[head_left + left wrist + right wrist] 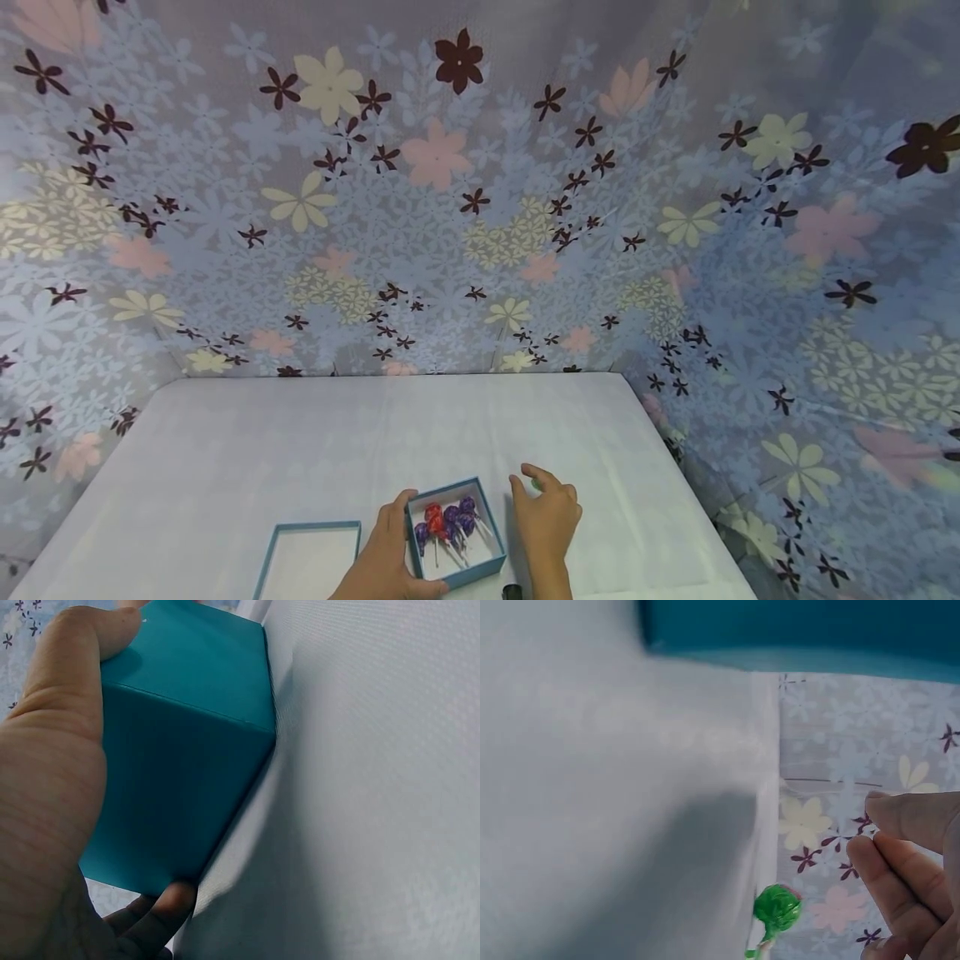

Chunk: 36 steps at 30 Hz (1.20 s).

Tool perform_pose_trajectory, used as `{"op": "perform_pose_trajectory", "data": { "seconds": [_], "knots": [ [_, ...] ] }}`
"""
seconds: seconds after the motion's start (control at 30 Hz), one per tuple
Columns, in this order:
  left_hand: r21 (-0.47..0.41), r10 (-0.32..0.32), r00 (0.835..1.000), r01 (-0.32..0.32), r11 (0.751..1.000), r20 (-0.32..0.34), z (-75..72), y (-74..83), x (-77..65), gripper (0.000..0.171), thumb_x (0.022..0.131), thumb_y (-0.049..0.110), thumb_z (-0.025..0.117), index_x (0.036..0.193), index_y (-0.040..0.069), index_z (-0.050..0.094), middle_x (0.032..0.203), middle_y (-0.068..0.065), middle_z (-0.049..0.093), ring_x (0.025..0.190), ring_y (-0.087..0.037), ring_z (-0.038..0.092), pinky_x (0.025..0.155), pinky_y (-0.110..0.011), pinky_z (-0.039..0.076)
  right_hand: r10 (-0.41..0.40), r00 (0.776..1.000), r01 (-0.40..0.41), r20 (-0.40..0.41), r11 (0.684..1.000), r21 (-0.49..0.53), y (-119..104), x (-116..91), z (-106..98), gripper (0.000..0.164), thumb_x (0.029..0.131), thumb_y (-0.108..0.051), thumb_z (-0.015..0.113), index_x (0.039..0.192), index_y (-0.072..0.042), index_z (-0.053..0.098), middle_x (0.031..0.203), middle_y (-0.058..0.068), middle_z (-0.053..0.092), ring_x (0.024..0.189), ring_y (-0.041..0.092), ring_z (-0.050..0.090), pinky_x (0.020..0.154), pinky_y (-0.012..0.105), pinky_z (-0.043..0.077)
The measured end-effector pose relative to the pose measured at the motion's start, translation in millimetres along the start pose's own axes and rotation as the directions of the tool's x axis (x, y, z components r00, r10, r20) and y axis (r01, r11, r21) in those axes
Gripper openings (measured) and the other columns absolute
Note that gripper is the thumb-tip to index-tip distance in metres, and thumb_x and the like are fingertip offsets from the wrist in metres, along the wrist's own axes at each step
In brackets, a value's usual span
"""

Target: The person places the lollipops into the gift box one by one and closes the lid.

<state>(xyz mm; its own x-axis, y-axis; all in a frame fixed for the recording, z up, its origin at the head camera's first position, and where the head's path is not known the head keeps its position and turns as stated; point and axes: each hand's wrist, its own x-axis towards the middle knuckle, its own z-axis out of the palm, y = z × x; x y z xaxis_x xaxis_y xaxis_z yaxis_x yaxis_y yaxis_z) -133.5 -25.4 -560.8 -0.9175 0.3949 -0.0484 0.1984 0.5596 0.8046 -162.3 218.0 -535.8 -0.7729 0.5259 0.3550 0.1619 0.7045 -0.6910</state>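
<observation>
In the head view, my left hand (386, 552) grips a blue square box (478, 573) by its left side. Inside its white interior lie several lollipops, with purple (468, 523) and red (435, 518) wrappers and white sticks. The left wrist view shows the thumb on one teal face of the box (180, 772) and fingertips at its lower edge. To the right of the box, my right hand (549, 518) holds nothing, thumb and index finger apart. A green-wrapped lollipop (778, 907) lies on the table near its fingers, mostly hidden behind them in the head view.
A blue-rimmed white tray, apparently the box's lid (318, 527), lies left of the left hand. A small black object (512, 592) shows at the bottom edge beside the right wrist. White cloth covers the table (360, 442); flowered fabric (450, 250) hangs behind and around it.
</observation>
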Motion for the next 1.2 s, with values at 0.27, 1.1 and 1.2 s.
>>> {"op": "perform_pose_trajectory", "data": {
  "seconds": [0.27,1.1,1.2],
  "knots": [
    [0.007,-0.007,1.000,0.007,1.000,0.005,-2.2,3.5,-0.6,0.124,0.060,0.067,0.077,0.148,0.014,0.008,0.132,-0.026,0.030,0.114,-0.044,0.046,0.080,-0.057,0.048,0.031,0.999,-0.030,0.040,0.999,-0.018,13.3,6.2,1.3,0.028,0.074,-0.027,0.082,0.098,-0.015,0.075,0.095,0.007,0.072,0.084,0.028,0.053,0.079,0.046,0.034],
    [0.020,-0.008,1.000,0.008,1.000,-0.002,-1.5,3.3,-1.3,0.126,0.057,0.067,0.078,0.147,0.013,0.009,0.129,-0.023,0.034,0.115,-0.040,0.046,0.085,-0.057,0.047,0.112,0.993,-0.113,-0.031,0.993,-0.017,29.4,10.3,5.6,0.029,0.070,-0.020,0.084,0.096,-0.013,0.075,0.088,0.008,0.072,0.083,0.028,0.052,0.077,0.046,0.034],
    [0.024,-0.003,1.000,0.003,1.000,-0.004,-1.2,3.0,-1.4,0.126,0.057,0.068,0.078,0.147,0.013,0.008,0.129,-0.023,0.034,0.114,-0.040,0.046,0.083,-0.057,0.047,0.117,0.993,-0.117,-0.034,0.993,-0.011,30.5,10.7,6.2,0.028,0.071,-0.019,0.083,0.096,-0.012,0.075,0.088,0.010,0.072,0.083,0.028,0.051,0.076,0.046,0.035]
  ]
}}
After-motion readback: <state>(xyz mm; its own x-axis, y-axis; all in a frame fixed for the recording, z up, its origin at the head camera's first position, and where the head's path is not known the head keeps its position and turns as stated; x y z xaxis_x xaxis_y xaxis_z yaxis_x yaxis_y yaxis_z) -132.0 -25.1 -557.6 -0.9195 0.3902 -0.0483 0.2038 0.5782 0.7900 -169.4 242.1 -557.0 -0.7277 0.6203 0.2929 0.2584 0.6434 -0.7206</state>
